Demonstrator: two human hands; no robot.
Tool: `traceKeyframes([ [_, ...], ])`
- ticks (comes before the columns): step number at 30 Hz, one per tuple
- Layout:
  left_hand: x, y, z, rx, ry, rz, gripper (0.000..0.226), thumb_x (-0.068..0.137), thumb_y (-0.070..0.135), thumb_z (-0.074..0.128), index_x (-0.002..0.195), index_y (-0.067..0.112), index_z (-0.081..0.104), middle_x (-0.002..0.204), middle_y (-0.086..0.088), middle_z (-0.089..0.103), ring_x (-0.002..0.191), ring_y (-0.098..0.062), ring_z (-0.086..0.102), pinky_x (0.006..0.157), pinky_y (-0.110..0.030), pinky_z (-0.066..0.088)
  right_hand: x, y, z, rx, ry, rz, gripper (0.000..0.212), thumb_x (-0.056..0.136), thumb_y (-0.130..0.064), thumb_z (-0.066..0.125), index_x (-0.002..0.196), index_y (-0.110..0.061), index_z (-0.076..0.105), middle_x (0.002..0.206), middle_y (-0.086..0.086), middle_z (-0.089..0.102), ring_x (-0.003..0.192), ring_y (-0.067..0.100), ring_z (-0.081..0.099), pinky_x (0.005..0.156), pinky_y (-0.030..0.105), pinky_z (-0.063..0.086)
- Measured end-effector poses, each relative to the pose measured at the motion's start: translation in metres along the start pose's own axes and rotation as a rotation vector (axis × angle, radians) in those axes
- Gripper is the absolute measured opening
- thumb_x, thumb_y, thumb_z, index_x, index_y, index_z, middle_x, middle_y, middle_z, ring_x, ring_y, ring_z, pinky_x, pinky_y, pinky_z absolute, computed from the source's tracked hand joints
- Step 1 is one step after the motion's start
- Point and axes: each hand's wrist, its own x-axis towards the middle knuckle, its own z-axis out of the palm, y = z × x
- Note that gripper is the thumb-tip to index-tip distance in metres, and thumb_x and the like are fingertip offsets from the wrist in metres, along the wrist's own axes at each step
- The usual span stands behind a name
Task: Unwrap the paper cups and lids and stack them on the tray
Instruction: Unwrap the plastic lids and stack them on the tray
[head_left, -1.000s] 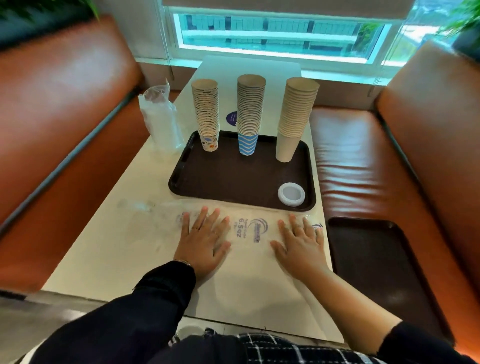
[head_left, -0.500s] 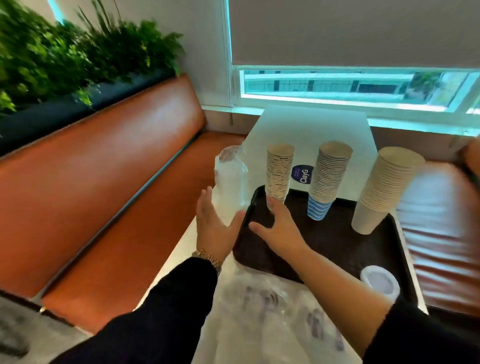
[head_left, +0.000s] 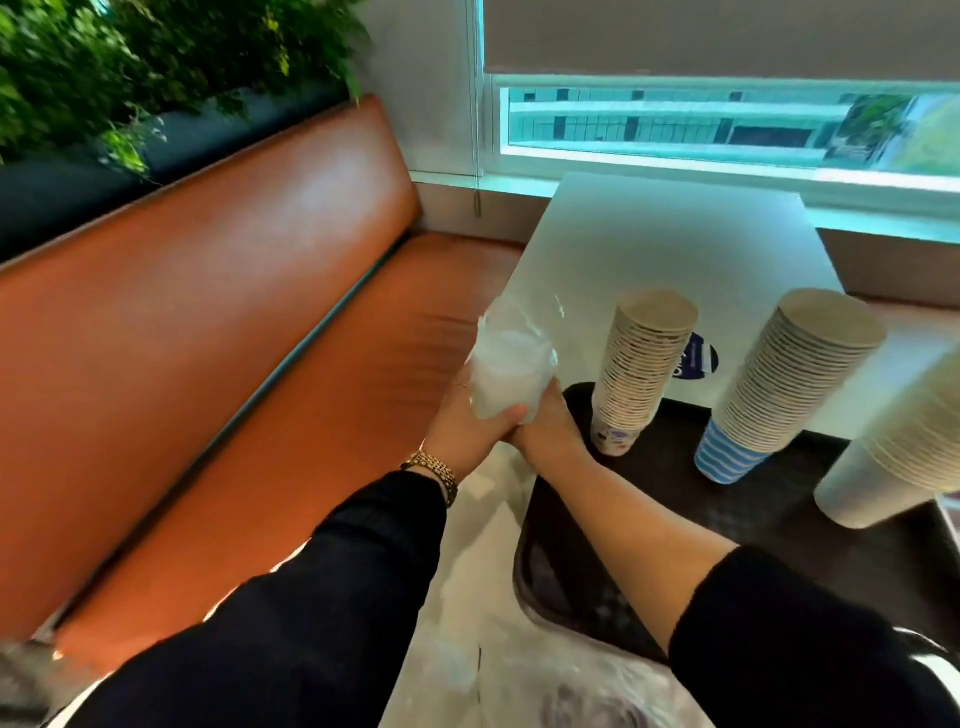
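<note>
Standing at the table's left edge, just beside the tray (head_left: 550, 525), the wrapped sleeve of lids (head_left: 506, 371) was clasped low down by the left hand (head_left: 467, 423) and right hand (head_left: 548, 428), fingers apparently curled round it. If tugged carelessly, the nearby patterned cup stack (head_left: 636, 374) might be toppled.

plain cup stack (head_left: 901, 457) cut by right edge | tray (head_left: 779, 525) near end under right forearm, right side off frame | wrapped lids (head_left: 511, 371) blurred, count unreadable | right hand (head_left: 548, 428) fingers hidden behind lids | sticker (head_left: 698, 358) half behind printed cup stack (head_left: 641, 369)
</note>
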Motion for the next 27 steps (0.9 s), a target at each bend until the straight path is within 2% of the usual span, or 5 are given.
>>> traceKeyframes([
  [5, -0.038, 0.020, -0.005, 0.025, 0.068, 0.073, 0.078, 0.081, 0.034, 0.077, 0.144, 0.024, 0.033, 0.135, 0.006, 0.047, 0.118, -0.012, 0.052, 0.095, -0.028, 0.048, -0.042, -0.032, -0.023, 0.051, 0.023, -0.090, 0.072, 0.073, -0.042, 0.076, 0.134, -0.026, 0.040, 0.129, 0.000, 0.055, 0.117, 0.017, 0.057, 0.099, 0.041, 0.052],
  [8, -0.088, 0.051, -0.006, 0.087, 0.096, 0.125, 0.079, 0.083, 0.035, 0.075, 0.146, 0.025, 0.029, 0.136, 0.008, 0.044, 0.115, -0.008, 0.050, 0.087, -0.017, 0.043, -0.090, -0.056, -0.046, 0.098, -0.004, -0.148, 0.054, 0.074, -0.034, 0.077, 0.116, -0.040, 0.044, 0.129, 0.003, 0.056, 0.116, 0.021, 0.059, 0.096, 0.045, 0.053],
  [13, -0.198, 0.083, 0.011, 0.110, 0.097, 0.101, 0.081, 0.082, 0.042, 0.072, 0.147, 0.029, 0.026, 0.143, 0.007, 0.043, 0.119, -0.012, 0.051, 0.090, -0.027, 0.048, -0.194, -0.063, -0.092, 0.086, -0.039, -0.221, 0.072, 0.072, -0.025, 0.086, 0.120, -0.041, 0.036, 0.116, -0.016, 0.051, 0.101, -0.003, 0.052, 0.088, 0.020, 0.047],
  [21, -0.350, 0.058, 0.073, 0.175, 0.001, 0.025, 0.079, 0.080, 0.049, 0.072, 0.142, 0.038, 0.025, 0.128, 0.021, 0.040, 0.107, -0.002, 0.049, 0.069, -0.007, 0.037, -0.354, 0.004, -0.125, -0.027, -0.017, -0.106, 0.092, 0.056, -0.054, 0.085, 0.133, -0.035, 0.039, 0.128, -0.006, 0.055, 0.114, 0.013, 0.056, 0.092, 0.042, 0.054],
  [27, -0.408, 0.019, 0.104, 0.193, -0.102, 0.022, 0.077, 0.077, 0.046, 0.076, 0.138, 0.042, 0.029, 0.133, 0.017, 0.047, 0.107, 0.007, 0.051, 0.080, -0.014, 0.047, -0.433, 0.039, -0.136, -0.016, -0.018, -0.093, 0.071, 0.064, -0.034, 0.087, 0.110, -0.060, 0.039, 0.108, -0.028, 0.051, 0.101, -0.006, 0.055, 0.081, 0.021, 0.052],
])
